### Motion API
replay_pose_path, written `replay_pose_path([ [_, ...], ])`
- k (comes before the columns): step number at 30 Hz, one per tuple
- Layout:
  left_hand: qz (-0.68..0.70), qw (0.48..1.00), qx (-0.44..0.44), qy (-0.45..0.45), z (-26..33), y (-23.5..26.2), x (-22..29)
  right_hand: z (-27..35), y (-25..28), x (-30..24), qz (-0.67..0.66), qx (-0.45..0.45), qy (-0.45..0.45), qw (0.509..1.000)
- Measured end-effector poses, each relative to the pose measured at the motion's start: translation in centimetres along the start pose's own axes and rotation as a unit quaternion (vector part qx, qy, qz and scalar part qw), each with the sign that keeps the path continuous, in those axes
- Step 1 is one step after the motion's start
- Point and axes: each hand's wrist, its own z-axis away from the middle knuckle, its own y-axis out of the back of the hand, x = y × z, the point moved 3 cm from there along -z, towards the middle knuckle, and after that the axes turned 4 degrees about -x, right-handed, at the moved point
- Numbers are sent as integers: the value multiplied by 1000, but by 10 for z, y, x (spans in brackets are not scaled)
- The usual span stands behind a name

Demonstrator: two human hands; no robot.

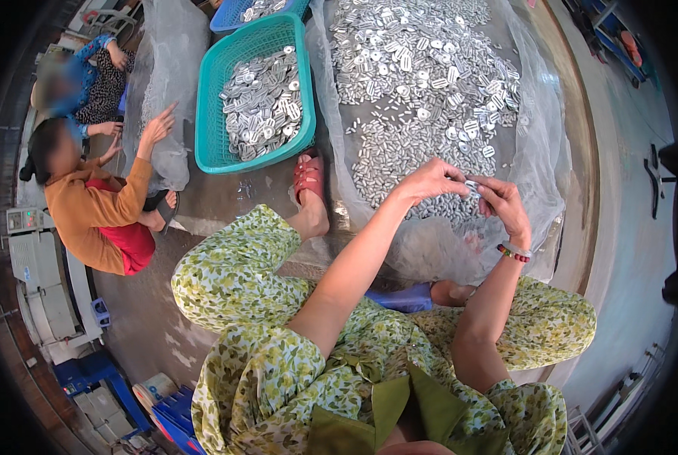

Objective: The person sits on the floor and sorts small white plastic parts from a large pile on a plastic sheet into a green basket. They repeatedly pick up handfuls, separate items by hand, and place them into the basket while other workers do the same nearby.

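Note:
My left hand [433,182] reaches over the near edge of a large pile of small silver metal pieces [415,144], its fingers pinched together. Close beside it, my right hand [507,209] is closed too, with a beaded bracelet at the wrist. Between the fingertips of both hands is a small silver metal piece [472,188]; its exact shape is partly hidden. The pile lies on a clear plastic sheet [422,246]. Larger slotted and round flat metal pieces [460,83] are scattered on top of the small rod-like ones.
A teal basket [202,129] of flat slotted metal pieces stands left of the pile, a blue basket [224,17] behind it. At left a person in an orange top [96,205] squats, another person [100,87] beyond. Grey machines [45,277] stand along the left side.

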Motion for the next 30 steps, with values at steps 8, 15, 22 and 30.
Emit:
replay_pose_path([
  [8,-34,988,132,-67,-1,-4,16,-16,0,16,-226,114,80,964],
  [15,-295,918,249,-89,2,-7,17,-33,-9,27,-212,165,57,962],
  [22,274,949,154,29,0,24,-33,-29,-2,22,-179,201,55,962],
  [30,326,930,167,29,2,24,-35,-30,-2,30,-166,209,34,963],
])
